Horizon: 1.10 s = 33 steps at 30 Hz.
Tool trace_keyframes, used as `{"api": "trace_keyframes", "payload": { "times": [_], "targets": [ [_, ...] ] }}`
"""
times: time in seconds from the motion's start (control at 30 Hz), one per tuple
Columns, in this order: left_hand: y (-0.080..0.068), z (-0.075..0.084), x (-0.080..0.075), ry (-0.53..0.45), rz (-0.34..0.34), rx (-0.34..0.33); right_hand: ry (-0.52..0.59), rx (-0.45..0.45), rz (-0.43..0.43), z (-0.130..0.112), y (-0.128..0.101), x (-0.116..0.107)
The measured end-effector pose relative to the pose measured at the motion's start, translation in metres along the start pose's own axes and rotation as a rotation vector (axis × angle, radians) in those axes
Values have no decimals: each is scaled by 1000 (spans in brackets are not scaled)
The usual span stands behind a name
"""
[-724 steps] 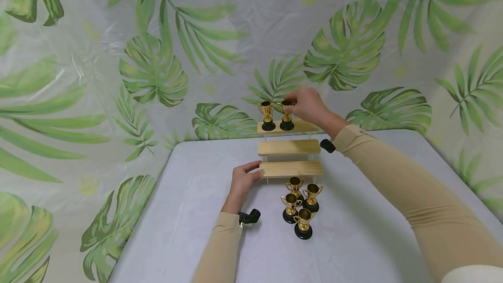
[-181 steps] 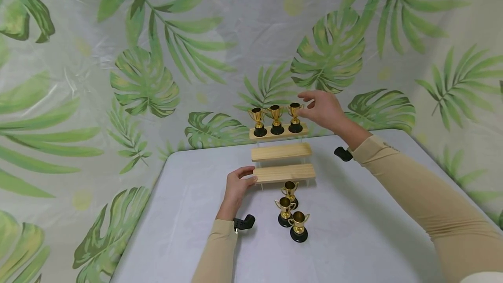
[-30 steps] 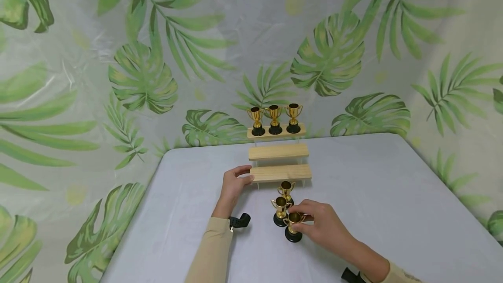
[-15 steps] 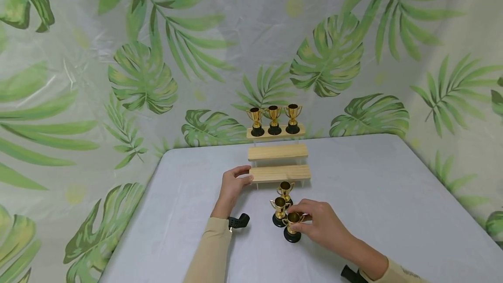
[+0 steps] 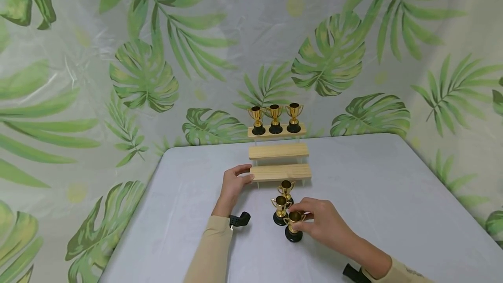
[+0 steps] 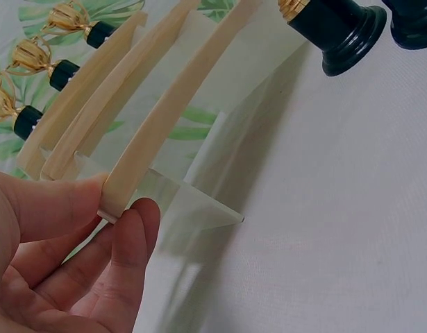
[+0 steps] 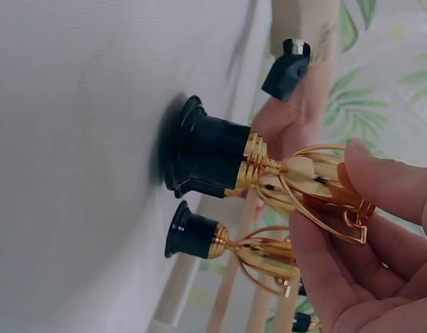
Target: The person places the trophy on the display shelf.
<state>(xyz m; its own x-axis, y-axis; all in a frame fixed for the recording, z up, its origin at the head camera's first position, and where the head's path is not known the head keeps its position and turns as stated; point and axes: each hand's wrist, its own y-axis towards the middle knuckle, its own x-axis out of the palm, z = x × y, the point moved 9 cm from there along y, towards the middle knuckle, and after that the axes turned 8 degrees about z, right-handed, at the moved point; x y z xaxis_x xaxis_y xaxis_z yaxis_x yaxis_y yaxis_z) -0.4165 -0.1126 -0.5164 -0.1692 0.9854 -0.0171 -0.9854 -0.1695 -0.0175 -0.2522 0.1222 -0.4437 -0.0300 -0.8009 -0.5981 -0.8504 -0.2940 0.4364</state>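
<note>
The left hand pinched the left end of the lowest step of the stepped wooden stand, thumb on top and fingers beneath, bracing it on the grey surface. The stand carried three gold trophies upright on its top step; the middle step bore nothing. In front of the stand, two more trophies stood on the surface, close together. Just right of these, the right hand held the nearest trophy by its gold cup, fingertips curled round the rim and handles; its black base appeared to rest on the surface. The trophy looked light, rigid and glossy, probably thin plastic, so likely slippery and top-heavy when tilted. The handles seemed fragile; the cup body or the stem above the base was judged the safer place for the grip
</note>
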Motion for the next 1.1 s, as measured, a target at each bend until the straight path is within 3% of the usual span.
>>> {"api": "trace_keyframes", "payload": {
  "times": [1.1],
  "targets": [
    [0, 0, 2, -13, -6, -11, -2, 39, 59, 0, 8, -40]
  ]
}}
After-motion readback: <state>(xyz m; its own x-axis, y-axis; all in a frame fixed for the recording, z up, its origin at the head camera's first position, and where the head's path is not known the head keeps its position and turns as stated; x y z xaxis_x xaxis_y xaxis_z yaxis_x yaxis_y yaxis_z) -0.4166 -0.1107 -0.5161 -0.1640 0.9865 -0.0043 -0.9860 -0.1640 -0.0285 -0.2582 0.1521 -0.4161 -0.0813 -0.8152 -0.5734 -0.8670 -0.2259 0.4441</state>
